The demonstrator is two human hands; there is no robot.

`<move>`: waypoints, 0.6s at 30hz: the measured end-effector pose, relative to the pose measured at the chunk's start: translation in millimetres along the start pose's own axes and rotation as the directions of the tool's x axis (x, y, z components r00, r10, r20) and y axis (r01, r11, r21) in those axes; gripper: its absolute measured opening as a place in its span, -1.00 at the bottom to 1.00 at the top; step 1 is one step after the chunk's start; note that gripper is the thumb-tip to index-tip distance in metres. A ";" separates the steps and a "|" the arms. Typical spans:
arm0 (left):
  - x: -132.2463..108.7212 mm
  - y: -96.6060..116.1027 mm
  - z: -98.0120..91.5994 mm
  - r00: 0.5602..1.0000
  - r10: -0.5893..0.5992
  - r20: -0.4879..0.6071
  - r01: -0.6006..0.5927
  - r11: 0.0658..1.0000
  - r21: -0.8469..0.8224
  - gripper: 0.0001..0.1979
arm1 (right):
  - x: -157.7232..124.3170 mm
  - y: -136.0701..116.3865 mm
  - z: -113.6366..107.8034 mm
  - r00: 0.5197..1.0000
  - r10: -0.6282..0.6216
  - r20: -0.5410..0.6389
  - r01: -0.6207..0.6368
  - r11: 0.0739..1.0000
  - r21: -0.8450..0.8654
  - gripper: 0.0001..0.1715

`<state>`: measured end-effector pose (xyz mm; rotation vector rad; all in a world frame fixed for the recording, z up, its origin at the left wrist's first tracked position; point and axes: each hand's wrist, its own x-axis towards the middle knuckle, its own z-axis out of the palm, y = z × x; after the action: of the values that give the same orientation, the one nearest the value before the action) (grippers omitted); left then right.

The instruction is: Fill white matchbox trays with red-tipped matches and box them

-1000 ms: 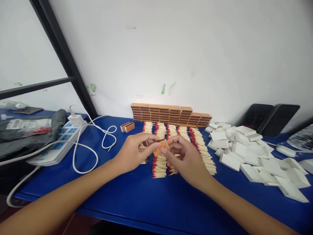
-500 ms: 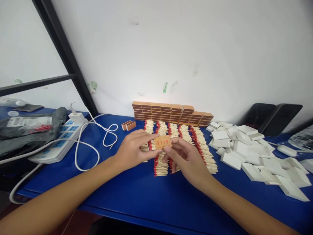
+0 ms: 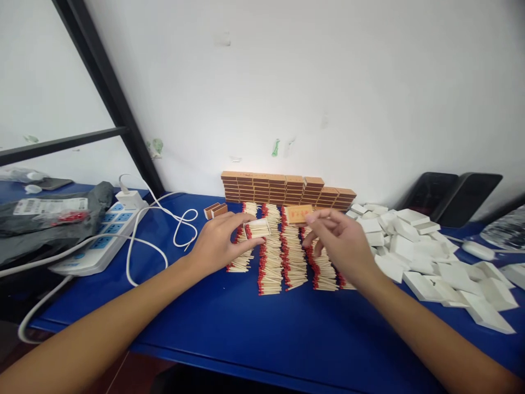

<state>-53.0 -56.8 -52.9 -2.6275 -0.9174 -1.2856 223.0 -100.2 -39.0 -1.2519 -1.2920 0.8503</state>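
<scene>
My left hand [image 3: 223,241] is closed on a white matchbox tray [image 3: 262,223] that holds matches, gripped between thumb and fingers. To its right, my right hand [image 3: 338,238] pinches an orange matchbox sleeve [image 3: 298,214] with red characters on its face. Tray and sleeve are apart. Below and behind both hands lie several long rows of red-tipped matches [image 3: 270,268] on the blue table [image 3: 229,334]. A stacked row of brown-sided matchboxes [image 3: 262,186] stands at the wall, and two matchboxes [image 3: 216,210] sit apart, left of the stack.
A heap of white empty trays [image 3: 406,246] spreads over the right side, with dark phone-like slabs [image 3: 467,200] leaning behind it. On the left are a power strip [image 3: 104,235], a looping white cable [image 3: 129,257] and a grey plastic bag [image 3: 53,210].
The tray has come out of the sleeve. My right hand has moved right and up with the sleeve, while my left hand keeps the tray of matches.
</scene>
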 end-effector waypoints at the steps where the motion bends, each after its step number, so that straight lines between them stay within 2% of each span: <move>1: 0.0 -1.0 0.0 1.000 -0.013 0.000 0.013 1.000 0.002 -0.54 | 10.8 1.1 -10.2 0.997 -0.023 -0.068 0.021 1.000 -0.022 -0.40; 4: 0.0 -1.1 -0.6 0.998 -0.049 0.042 0.049 0.999 0.005 -0.54 | 48.8 5.7 -44.4 0.959 -0.041 -0.279 0.022 0.997 -0.069 -0.49; 7: -0.2 1.0 -1.3 0.996 -0.053 0.079 0.054 0.998 -0.016 -0.55 | 83.4 11.5 -72.0 0.922 0.026 -0.387 -0.083 0.988 -0.132 -0.61; 10: -0.3 1.7 -1.7 0.995 -0.038 0.095 0.042 0.999 -0.032 -0.55 | 104.4 19.6 -83.8 0.922 0.061 -0.382 -0.140 0.973 -0.185 -0.66; 18: 2.9 -8.6 -5.6 0.998 -0.012 0.067 0.011 1.000 0.019 -0.58 | 127.8 48.4 -82.9 0.938 -0.003 -0.346 -0.119 0.937 -0.328 -0.62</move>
<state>-60.3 -50.1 -48.7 -2.6699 -0.9507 -1.1918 331.7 16.8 -45.8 -1.6424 -1.1516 0.4246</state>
